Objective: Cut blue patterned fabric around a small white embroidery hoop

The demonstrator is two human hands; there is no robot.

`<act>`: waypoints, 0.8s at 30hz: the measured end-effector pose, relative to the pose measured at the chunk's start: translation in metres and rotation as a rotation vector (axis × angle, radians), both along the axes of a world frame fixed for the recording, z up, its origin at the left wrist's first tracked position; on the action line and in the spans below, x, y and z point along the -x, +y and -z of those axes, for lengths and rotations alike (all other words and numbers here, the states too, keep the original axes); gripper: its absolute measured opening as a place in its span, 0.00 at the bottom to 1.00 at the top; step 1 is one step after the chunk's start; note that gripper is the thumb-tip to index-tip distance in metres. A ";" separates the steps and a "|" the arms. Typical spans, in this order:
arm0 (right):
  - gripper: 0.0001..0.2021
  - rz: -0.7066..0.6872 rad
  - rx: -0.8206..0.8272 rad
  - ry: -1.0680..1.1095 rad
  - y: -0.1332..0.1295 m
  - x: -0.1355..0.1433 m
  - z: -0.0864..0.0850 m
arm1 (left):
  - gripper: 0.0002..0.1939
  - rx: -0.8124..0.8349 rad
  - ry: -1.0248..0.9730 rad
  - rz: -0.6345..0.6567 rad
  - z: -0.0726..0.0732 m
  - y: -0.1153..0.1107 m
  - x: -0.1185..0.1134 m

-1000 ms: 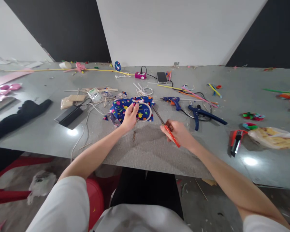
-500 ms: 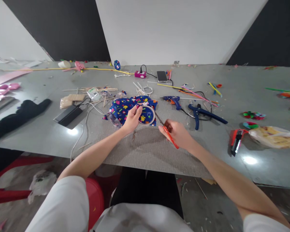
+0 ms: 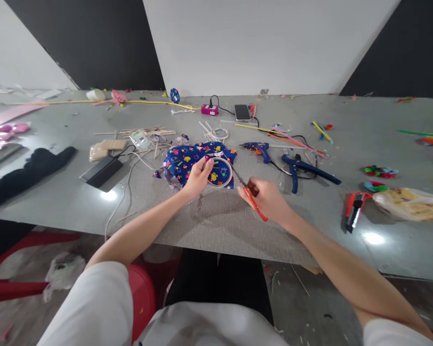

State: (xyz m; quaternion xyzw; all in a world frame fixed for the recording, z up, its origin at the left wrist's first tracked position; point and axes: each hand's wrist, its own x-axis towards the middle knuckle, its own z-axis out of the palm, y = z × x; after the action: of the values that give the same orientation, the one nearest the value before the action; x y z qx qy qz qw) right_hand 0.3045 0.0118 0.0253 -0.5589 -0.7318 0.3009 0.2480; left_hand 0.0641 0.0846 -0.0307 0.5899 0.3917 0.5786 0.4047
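Grey table against white wall

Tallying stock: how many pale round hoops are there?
2: a pale round hoop in the left hand, against blue patterned cloth; a second hoop on the grey table beyond. Stacked or hidden ones are possible.

- One glue gun, the landmark.
- Two hands, nearer the viewer than the glue gun: left hand, right hand.
- One pair of orange-handled scissors, nearer than it.
- Two white rings: a held ring and a table ring, both left of it.
- One phone, beyond it.
- One magenta box, beyond and left.
- One utility knife, right.
- Two fuzzy rings, right.
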 end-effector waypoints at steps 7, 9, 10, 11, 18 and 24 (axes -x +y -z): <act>0.28 -0.004 -0.047 -0.020 0.002 -0.002 0.001 | 0.31 -0.011 0.030 -0.013 -0.005 0.000 0.000; 0.28 0.001 -0.065 -0.033 0.003 -0.003 0.000 | 0.31 0.008 0.042 -0.001 -0.006 0.000 0.001; 0.28 0.004 -0.074 -0.041 0.003 -0.003 0.000 | 0.31 0.019 0.051 0.003 -0.006 0.001 0.001; 0.29 0.008 -0.081 -0.049 0.004 -0.004 0.000 | 0.32 0.029 0.060 0.004 -0.006 0.001 0.002; 0.29 0.018 -0.115 -0.087 0.007 -0.006 0.000 | 0.33 0.069 0.072 0.028 -0.010 0.002 0.003; 0.29 0.017 -0.116 -0.107 0.009 -0.008 -0.002 | 0.31 0.073 0.049 0.062 -0.006 0.006 0.004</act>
State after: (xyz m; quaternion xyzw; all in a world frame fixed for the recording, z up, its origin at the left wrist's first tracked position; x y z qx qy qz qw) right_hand 0.3122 0.0212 0.0276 -0.5650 -0.7555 0.2257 0.2430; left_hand 0.0598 0.0903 -0.0249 0.6006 0.4040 0.5363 0.4341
